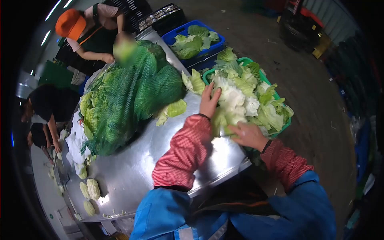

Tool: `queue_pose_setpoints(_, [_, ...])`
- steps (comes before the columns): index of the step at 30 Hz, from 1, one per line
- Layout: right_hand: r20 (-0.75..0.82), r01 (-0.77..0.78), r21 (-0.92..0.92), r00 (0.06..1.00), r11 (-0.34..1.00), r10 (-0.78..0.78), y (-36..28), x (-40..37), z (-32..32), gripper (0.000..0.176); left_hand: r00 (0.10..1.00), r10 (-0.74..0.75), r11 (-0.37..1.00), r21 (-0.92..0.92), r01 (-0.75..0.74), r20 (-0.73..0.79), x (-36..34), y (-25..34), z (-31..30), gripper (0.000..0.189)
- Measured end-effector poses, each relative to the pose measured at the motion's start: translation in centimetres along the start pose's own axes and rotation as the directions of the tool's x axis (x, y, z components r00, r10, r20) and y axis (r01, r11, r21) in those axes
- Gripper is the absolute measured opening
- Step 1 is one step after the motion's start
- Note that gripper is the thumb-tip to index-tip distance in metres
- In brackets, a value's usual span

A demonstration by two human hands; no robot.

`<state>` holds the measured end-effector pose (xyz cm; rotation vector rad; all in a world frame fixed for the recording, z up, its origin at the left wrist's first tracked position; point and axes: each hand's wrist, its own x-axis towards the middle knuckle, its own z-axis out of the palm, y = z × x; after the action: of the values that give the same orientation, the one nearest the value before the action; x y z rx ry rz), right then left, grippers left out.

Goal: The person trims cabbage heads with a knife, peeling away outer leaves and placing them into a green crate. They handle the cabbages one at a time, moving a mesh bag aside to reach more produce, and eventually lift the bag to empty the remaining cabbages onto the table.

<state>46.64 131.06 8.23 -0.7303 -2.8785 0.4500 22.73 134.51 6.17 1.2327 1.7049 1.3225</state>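
My left hand [209, 101] rests against pale cabbage leaves [231, 99] at the near side of a green basket [286, 125], its fingers stretched out and apart. Lower down, my right hand [251, 135] reaches in from the right with spread fingers, slightly blurred, touching the lower edge of the same leaves. The leaves lie between both hands, partly over the corner of the metal table [160, 168]. More loose leaves heap up inside the basket. One loose cabbage leaf [193, 81] sits just beyond my left hand.
A green mesh sack [136, 92] of cabbages covers much of the table. Behind stands a blue crate [191, 25] with leaves. A person in an orange cap [71, 23] handles a blurred cabbage [125, 49]. Trimmed cabbages [93, 189] lie at left; other people work further left.
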Motion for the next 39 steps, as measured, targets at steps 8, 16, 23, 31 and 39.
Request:
queue_pose_setpoints(8, [0.012,-0.347,0.842,0.778,0.413,0.628,-4.3,-5.6,-2.9,0.048,0.940,-0.191,0.928,-0.261,0.267,0.283,-17.6,5.9,-3.7,0.068])
queue_pose_setpoints(16, [-0.405,-0.147,0.468,0.841,0.871,0.359,-16.8,-8.4,-4.7,0.042,0.872,-0.421,0.793,-0.366,0.487,0.249,-27.0,6.8,-6.6,0.036])
queue_pose_setpoints(23, [0.051,-0.274,0.495,0.957,0.825,0.287,-17.7,-21.7,3.0,0.030,0.716,-0.170,0.823,0.302,0.481,-0.678,-34.7,-12.5,-33.2,0.045])
queue_pose_setpoints(31, [0.172,-0.332,0.397,0.943,0.856,0.285,-8.1,-36.2,1.7,0.023,0.767,-0.066,0.598,0.590,0.543,-0.639,-37.5,-8.2,-18.4,0.069])
queue_pose_setpoints(39, [0.547,-0.513,0.119,0.748,0.850,0.374,2.5,-45.2,-1.0,0.025,0.618,0.113,0.545,0.568,0.616,-0.778,-35.5,-3.1,-9.5,0.059])
